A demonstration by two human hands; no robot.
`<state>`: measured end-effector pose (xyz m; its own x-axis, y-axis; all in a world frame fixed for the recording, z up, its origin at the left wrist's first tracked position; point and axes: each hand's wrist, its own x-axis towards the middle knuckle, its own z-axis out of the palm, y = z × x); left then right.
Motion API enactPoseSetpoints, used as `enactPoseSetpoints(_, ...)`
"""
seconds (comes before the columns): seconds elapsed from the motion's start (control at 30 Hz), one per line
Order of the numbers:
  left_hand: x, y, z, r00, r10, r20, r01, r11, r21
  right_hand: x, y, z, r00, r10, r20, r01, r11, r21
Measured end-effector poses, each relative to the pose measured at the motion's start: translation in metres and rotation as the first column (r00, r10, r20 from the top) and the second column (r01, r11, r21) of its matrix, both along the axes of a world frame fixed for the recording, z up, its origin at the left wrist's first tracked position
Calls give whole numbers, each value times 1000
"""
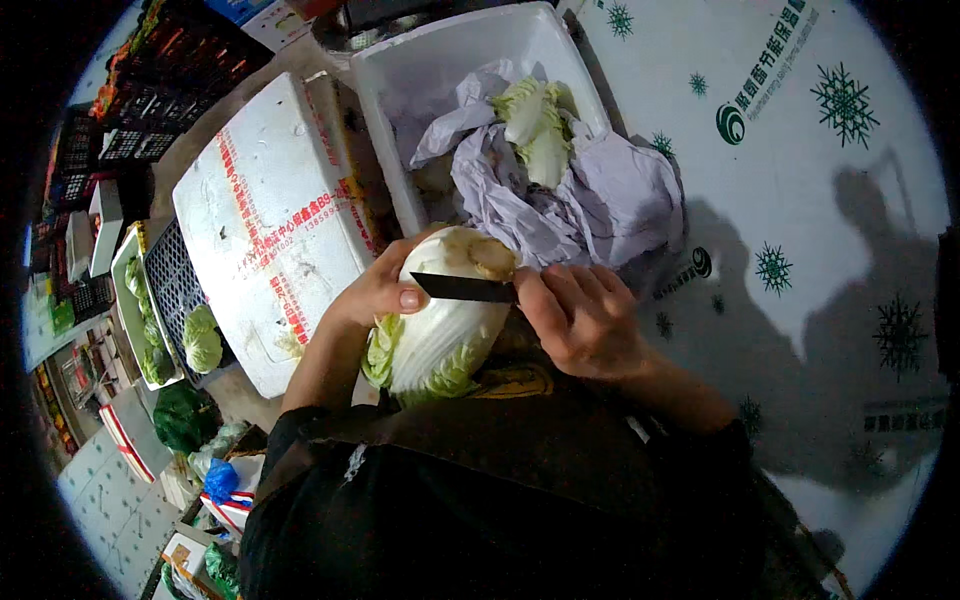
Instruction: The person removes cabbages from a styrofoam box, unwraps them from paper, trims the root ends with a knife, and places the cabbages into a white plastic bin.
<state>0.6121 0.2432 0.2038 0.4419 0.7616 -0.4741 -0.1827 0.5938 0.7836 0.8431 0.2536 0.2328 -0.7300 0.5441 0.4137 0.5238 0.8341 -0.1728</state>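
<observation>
A napa cabbage [450,337] is held near my body, its cut stem end turned up and away from me. My left hand [382,289] grips its left side, with the thumb across the leaves. In my right hand [581,319] is a knife with a dark, flat blade [465,288]; its handle is hidden in the fist. The blade lies across the cabbage just below the stem end, its tip near my left thumb. Beyond the hands, a white foam box [491,34] holds crumpled pale paper [510,202] and loose cabbage leaves [536,131].
A closed white foam box [262,225] with red print stands at the left. Past it are a dark plastic crate [174,262] with a green cabbage [202,339] and a tray of greens [142,315]. Stacked black crates [142,112] stand farther back. A white printed panel [787,195] lies to the right.
</observation>
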Motion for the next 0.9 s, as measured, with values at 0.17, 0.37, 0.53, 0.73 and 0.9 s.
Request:
enactPoseSetpoints(0.17,10,2,-4,999,-12,-34,10,998,-55,8,6,-11,997,-42,58,43,999,-12)
enactPoseSetpoints(0.37,19,-7,-16,980,85,-179,-100,992,-76,41,14,-53,944,-178,277,248,938,-243)
enactPoseSetpoints(0.53,20,-1,-16,998,55,5,-55,995,79,145,10,-149,755,-426,498,615,725,-312)
enactPoseSetpoints(0.73,-29,-16,-64,941,-163,295,120,980,160,104,35,-141,723,-379,577,595,766,-243)
enactPoseSetpoints(0.9,-36,-29,-78,943,100,318,-121,992,45,71,42,-121,725,-378,576,676,549,-491)
